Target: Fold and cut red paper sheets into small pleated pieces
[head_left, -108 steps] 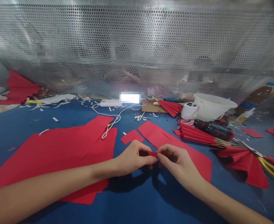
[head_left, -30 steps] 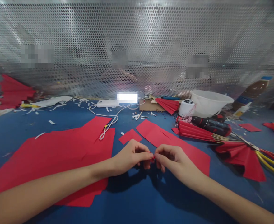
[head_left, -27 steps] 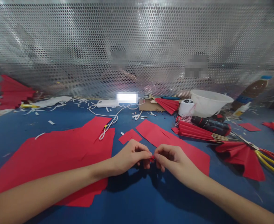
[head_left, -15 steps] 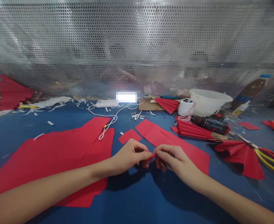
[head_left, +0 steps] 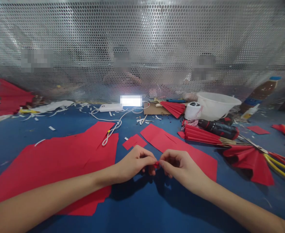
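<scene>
Between my two hands is a small crumpled or rolled piece of red paper (head_left: pixel 157 164), mostly covered by fingers. My left hand (head_left: pixel 140 161) pinches it between thumb and forefinger. My right hand (head_left: pixel 177 163) is closed too, its thumb and forefinger at the piece's right side. Behind my hands lie a small red paper square (head_left: pixel 134 141) and a long red paper strip (head_left: pixel 181 142). A large stack of red paper sheets (head_left: pixel 67 158) spreads under and beyond my left forearm, with a white cord (head_left: pixel 112 131) looped over its far edge.
On the right are pleated red paper (head_left: pixel 202 135), a black power tool (head_left: pixel 217 129), scissors (head_left: pixel 266 153) with yellow and red handles, and a fanned red sheet (head_left: pixel 254 166). Farther back stand a white tub (head_left: pixel 216 106), a thread spool (head_left: pixel 192 111) and a brown bottle (head_left: pixel 261 94), before a perforated metal panel (head_left: pixel 152 42).
My right thumb and forefinger have shifted slightly on the small red piece, and more of it shows now. My left hand stays nearly in place, still pinching.
</scene>
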`<state>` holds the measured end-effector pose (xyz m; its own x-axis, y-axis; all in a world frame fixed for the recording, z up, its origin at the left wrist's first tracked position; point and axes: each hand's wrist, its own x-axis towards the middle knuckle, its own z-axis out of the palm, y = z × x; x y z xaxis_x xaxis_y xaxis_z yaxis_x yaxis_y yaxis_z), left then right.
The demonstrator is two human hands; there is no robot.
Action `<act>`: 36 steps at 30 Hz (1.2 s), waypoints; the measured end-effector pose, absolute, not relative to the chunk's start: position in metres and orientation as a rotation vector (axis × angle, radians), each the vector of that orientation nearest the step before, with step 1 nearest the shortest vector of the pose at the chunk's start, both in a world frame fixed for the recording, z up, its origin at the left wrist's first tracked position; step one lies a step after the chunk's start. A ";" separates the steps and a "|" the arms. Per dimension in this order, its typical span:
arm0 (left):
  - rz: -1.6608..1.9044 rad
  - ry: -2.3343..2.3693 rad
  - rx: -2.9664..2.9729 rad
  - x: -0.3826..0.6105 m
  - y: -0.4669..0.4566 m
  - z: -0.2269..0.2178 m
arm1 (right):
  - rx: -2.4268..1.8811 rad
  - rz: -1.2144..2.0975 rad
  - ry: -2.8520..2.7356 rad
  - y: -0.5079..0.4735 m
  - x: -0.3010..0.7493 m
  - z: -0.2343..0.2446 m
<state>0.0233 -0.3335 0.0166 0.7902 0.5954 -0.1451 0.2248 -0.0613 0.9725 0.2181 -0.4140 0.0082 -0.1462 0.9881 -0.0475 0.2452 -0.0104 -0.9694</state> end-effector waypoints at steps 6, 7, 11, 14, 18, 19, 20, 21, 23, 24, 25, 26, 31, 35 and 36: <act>0.312 0.674 1.657 0.024 -0.335 0.019 | -1.359 1.215 -1.486 -0.413 0.219 0.008; 0.306 0.673 1.662 0.024 -0.335 0.019 | -1.338 1.236 -1.477 -0.413 0.219 0.009; 0.291 0.678 1.659 0.024 -0.335 0.022 | -1.243 1.316 -1.443 -0.413 0.221 0.013; 0.281 0.672 1.655 0.024 -0.335 0.022 | -1.263 1.317 -1.443 -0.412 0.221 0.013; 0.259 0.630 1.659 0.023 -0.334 0.022 | -1.325 1.275 -1.453 -0.411 0.219 0.011; 0.254 0.618 1.657 0.023 -0.333 0.022 | -1.327 1.269 -1.455 -0.411 0.219 0.010; 0.251 0.607 1.654 0.023 -0.333 0.022 | -1.322 1.265 -1.455 -0.411 0.219 0.010; 0.248 0.601 1.651 0.024 -0.333 0.023 | -1.313 1.265 -1.456 -0.411 0.220 0.010; 0.248 0.599 1.649 0.024 -0.332 0.023 | -1.283 1.272 -1.461 -0.412 0.220 0.010; 0.251 0.599 1.650 0.024 -0.332 0.023 | -1.270 1.274 -1.463 -0.413 0.220 0.011; 0.254 0.596 1.650 0.024 -0.332 0.022 | -1.265 1.273 -1.467 -0.413 0.220 0.011; 0.258 0.592 1.652 0.024 -0.331 0.022 | -1.269 1.263 -1.472 -0.414 0.220 0.010; 0.265 0.586 1.650 0.023 -0.331 0.019 | -1.319 1.175 -1.496 -0.415 0.218 0.008; 0.257 0.594 1.658 0.023 -0.332 0.019 | -1.320 1.203 -1.453 -0.413 0.217 0.008; 0.253 0.599 1.662 0.024 -0.332 0.020 | -1.330 1.208 -1.436 -0.413 0.217 0.008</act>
